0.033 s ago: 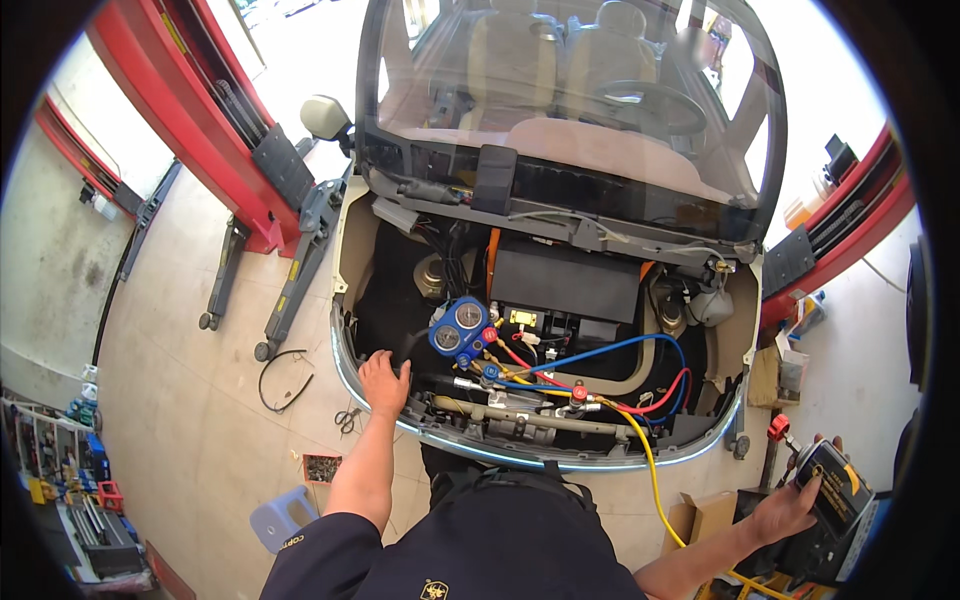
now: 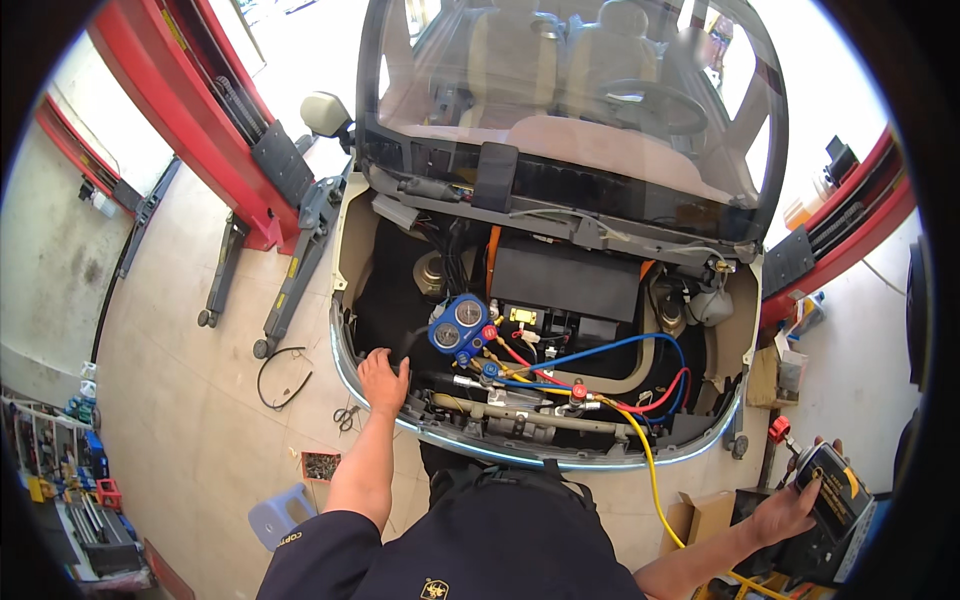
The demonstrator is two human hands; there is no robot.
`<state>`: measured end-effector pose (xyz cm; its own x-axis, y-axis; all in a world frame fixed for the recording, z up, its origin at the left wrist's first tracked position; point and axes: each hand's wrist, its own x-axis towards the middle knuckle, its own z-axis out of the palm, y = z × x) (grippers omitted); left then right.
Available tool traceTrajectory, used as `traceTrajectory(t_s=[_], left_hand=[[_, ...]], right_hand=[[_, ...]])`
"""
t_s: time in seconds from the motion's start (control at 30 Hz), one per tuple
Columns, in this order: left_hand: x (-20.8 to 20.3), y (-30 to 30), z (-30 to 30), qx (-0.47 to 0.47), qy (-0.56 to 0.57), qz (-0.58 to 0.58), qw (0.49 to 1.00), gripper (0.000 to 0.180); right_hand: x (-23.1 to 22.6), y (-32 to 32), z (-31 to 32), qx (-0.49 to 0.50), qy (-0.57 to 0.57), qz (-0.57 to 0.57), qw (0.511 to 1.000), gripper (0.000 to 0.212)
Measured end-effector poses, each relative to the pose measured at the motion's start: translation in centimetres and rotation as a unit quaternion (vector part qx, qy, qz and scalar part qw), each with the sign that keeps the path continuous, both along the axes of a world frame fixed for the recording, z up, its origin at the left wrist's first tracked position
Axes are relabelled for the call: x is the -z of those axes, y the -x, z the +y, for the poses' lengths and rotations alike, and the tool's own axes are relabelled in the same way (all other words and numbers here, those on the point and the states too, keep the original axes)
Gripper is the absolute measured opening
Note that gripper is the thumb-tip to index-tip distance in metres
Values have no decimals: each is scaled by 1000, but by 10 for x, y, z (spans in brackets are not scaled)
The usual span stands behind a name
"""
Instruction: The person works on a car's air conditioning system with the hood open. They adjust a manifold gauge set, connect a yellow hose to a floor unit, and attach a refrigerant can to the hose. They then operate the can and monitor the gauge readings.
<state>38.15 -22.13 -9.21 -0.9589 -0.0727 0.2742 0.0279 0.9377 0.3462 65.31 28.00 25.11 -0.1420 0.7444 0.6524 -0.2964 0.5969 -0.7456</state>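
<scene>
My left hand rests on the front left rim of the car's open front bay, fingers stretched out and the thumb apart. Just beyond it a blue manifold gauge set with two round dials leans inside the bay. Blue, red and yellow hoses run right from it. The yellow hose hangs over the front edge and down to the lower right. At the far lower right my right hand is closed round a black canister with gold lettering. A red-knobbed valve stands beside the canister's top.
Red lift posts flank the car, with grey lift arms on the left. On the floor lie a black hose piece, scissors and a blue stool. A cardboard box stands near my right forearm.
</scene>
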Motion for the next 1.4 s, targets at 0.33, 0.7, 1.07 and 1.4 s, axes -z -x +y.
traceTrajectory(t_s=[0.33, 0.7, 1.07, 1.4], left_hand=[[-4, 1, 2, 0, 11, -7, 1000, 43], [-4, -1, 0, -21, -4, -21, 1000, 33], [-3, 1, 0, -20, -7, -6, 1000, 28], [1, 1, -2, -3, 11, -21, 1000, 22]], right_hand=[[-2, -1, -9, 17, 16, -1, 1000, 55], [-3, 11, -12, 7, 1, -3, 1000, 57], [1, 6, -10, -2, 13, -13, 1000, 56], [4, 5, -9, 8, 39, -8, 999, 50]])
